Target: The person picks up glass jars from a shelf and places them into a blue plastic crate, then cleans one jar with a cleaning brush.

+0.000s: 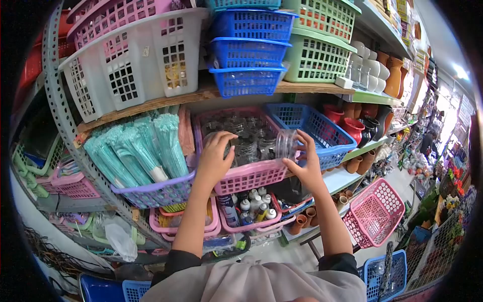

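A pink basket on the middle shelf holds many clear, round plastic pieces. At the basket's right side, my right hand grips a short stack of clear round pieces between thumb and fingers. Over the left rim, my left hand is curved, its fingers bent toward the inside; a clear edge shows by its thumb, but what it holds, if anything, is too small to make out.
Left stands a purple basket of turquoise bundles; right, a blue basket and red pots. Stacked baskets fill the shelf above. Bottles sit below. A pink basket stands lower right.
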`<move>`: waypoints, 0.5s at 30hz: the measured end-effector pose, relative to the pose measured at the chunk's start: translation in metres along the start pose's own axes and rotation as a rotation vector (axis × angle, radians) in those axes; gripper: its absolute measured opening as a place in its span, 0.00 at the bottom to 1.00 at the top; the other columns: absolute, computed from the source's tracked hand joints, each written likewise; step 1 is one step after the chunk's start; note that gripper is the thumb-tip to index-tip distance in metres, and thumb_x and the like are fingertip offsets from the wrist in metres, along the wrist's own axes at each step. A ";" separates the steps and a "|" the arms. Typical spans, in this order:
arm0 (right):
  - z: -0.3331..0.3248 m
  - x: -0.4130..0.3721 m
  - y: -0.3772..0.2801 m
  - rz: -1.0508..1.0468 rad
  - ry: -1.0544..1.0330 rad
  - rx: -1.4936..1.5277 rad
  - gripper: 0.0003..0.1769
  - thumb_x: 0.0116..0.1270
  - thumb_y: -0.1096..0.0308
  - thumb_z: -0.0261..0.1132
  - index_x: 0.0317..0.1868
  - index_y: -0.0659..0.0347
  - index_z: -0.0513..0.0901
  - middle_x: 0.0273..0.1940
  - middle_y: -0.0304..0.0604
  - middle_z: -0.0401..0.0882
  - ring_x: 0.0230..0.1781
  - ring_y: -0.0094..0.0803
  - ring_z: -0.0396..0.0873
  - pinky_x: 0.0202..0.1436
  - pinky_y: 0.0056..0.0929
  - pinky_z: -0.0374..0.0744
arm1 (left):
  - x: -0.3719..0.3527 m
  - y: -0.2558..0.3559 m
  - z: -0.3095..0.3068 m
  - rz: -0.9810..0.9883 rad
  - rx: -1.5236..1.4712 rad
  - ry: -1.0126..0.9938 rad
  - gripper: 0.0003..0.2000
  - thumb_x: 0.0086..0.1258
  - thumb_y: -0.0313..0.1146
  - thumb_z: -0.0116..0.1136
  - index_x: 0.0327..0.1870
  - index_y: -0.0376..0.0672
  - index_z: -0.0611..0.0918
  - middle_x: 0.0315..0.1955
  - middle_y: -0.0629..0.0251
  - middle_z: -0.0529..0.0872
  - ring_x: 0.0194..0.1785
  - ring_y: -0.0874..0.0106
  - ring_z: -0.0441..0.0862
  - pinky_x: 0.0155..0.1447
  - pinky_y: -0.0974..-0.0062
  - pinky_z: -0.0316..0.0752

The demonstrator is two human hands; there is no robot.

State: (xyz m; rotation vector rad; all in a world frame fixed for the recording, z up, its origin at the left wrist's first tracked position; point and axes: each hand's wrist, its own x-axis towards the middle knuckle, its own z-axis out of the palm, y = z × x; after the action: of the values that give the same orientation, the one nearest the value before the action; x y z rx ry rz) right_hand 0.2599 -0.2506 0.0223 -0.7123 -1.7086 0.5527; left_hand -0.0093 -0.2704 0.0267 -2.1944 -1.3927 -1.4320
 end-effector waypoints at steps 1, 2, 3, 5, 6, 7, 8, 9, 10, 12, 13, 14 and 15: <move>0.008 0.012 -0.005 0.003 -0.021 -0.067 0.48 0.50 0.61 0.78 0.69 0.61 0.62 0.59 0.53 0.72 0.57 0.41 0.74 0.61 0.38 0.73 | 0.001 -0.006 0.004 -0.057 -0.024 -0.084 0.16 0.67 0.29 0.56 0.56 0.41 0.76 0.55 0.53 0.77 0.61 0.53 0.73 0.66 0.61 0.67; 0.014 0.022 -0.007 0.005 -0.039 -0.134 0.48 0.49 0.60 0.79 0.68 0.61 0.64 0.58 0.54 0.73 0.56 0.42 0.74 0.61 0.39 0.72 | -0.002 -0.013 0.008 -0.119 -0.050 -0.168 0.16 0.68 0.30 0.56 0.57 0.41 0.76 0.55 0.53 0.77 0.62 0.52 0.72 0.66 0.60 0.66; 0.021 0.031 -0.003 -0.001 -0.032 -0.137 0.48 0.49 0.60 0.79 0.68 0.61 0.64 0.58 0.54 0.73 0.56 0.42 0.74 0.61 0.39 0.72 | -0.004 -0.019 0.012 -0.179 -0.074 -0.253 0.17 0.68 0.31 0.55 0.58 0.42 0.75 0.56 0.52 0.77 0.63 0.52 0.71 0.67 0.60 0.66; 0.035 0.046 0.011 -0.071 -0.103 -0.254 0.47 0.48 0.56 0.79 0.65 0.63 0.67 0.56 0.55 0.74 0.56 0.45 0.75 0.61 0.38 0.72 | -0.004 -0.016 0.008 -0.213 -0.065 -0.256 0.18 0.69 0.32 0.54 0.59 0.43 0.74 0.57 0.52 0.76 0.63 0.52 0.71 0.66 0.59 0.67; 0.041 0.050 0.014 -0.090 -0.127 -0.300 0.45 0.48 0.53 0.78 0.63 0.65 0.69 0.55 0.56 0.75 0.55 0.47 0.75 0.60 0.37 0.72 | -0.004 -0.016 0.006 -0.232 -0.055 -0.257 0.18 0.69 0.32 0.53 0.60 0.43 0.73 0.58 0.52 0.76 0.63 0.51 0.72 0.66 0.59 0.67; 0.046 0.055 0.014 -0.093 -0.125 -0.304 0.45 0.48 0.53 0.78 0.63 0.65 0.69 0.55 0.56 0.75 0.55 0.47 0.75 0.60 0.37 0.72 | -0.005 -0.017 0.006 -0.253 -0.047 -0.257 0.19 0.69 0.32 0.53 0.60 0.44 0.73 0.58 0.51 0.76 0.62 0.51 0.72 0.65 0.59 0.68; 0.050 0.058 0.012 -0.102 -0.210 -0.361 0.46 0.48 0.51 0.78 0.63 0.65 0.69 0.54 0.57 0.75 0.55 0.48 0.76 0.60 0.38 0.72 | -0.005 -0.018 0.006 -0.253 -0.036 -0.255 0.19 0.69 0.32 0.52 0.61 0.44 0.73 0.58 0.51 0.76 0.61 0.50 0.73 0.64 0.58 0.69; 0.052 0.060 0.011 -0.108 -0.297 -0.420 0.47 0.47 0.49 0.78 0.62 0.65 0.70 0.54 0.57 0.76 0.54 0.50 0.76 0.60 0.39 0.72 | -0.005 -0.019 0.006 -0.252 -0.041 -0.254 0.19 0.69 0.32 0.52 0.61 0.44 0.73 0.58 0.51 0.76 0.61 0.50 0.73 0.64 0.58 0.69; 0.054 0.062 0.010 -0.131 -0.340 -0.458 0.48 0.45 0.44 0.77 0.63 0.63 0.70 0.53 0.58 0.76 0.55 0.51 0.76 0.59 0.41 0.73 | -0.005 -0.019 0.006 -0.263 -0.049 -0.259 0.19 0.69 0.33 0.51 0.60 0.44 0.73 0.57 0.51 0.76 0.61 0.50 0.73 0.64 0.58 0.69; 0.056 0.066 -0.001 -0.081 -0.437 -0.551 0.49 0.45 0.42 0.76 0.63 0.62 0.70 0.53 0.58 0.76 0.55 0.51 0.76 0.59 0.42 0.73 | -0.005 -0.017 0.005 -0.268 -0.042 -0.268 0.19 0.69 0.34 0.51 0.60 0.43 0.73 0.56 0.49 0.78 0.62 0.51 0.72 0.64 0.57 0.69; 0.056 0.069 -0.004 -0.034 -0.532 -0.635 0.49 0.45 0.41 0.76 0.64 0.61 0.70 0.53 0.58 0.76 0.55 0.51 0.75 0.59 0.42 0.73 | -0.006 -0.018 0.006 -0.269 -0.048 -0.272 0.19 0.69 0.34 0.51 0.60 0.43 0.73 0.56 0.49 0.78 0.62 0.51 0.72 0.64 0.57 0.69; 0.055 0.073 0.000 -0.051 -0.571 -0.657 0.51 0.45 0.38 0.75 0.64 0.59 0.70 0.52 0.58 0.76 0.54 0.53 0.76 0.57 0.42 0.74 | -0.007 -0.020 0.007 -0.251 -0.033 -0.271 0.19 0.69 0.34 0.51 0.60 0.43 0.73 0.56 0.49 0.78 0.63 0.51 0.72 0.64 0.57 0.69; 0.056 0.078 -0.001 -0.047 -0.572 -0.661 0.51 0.45 0.38 0.75 0.64 0.59 0.70 0.52 0.58 0.76 0.54 0.53 0.76 0.57 0.42 0.74 | -0.007 -0.021 0.007 -0.234 -0.017 -0.270 0.19 0.69 0.35 0.51 0.60 0.44 0.73 0.55 0.49 0.78 0.63 0.51 0.72 0.64 0.56 0.69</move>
State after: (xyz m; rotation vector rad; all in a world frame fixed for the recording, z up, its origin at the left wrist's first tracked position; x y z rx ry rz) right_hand 0.1925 -0.1963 0.0627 -1.0365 -2.4832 0.1422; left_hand -0.0215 -0.2591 0.0111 -2.3712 -1.7833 -1.2512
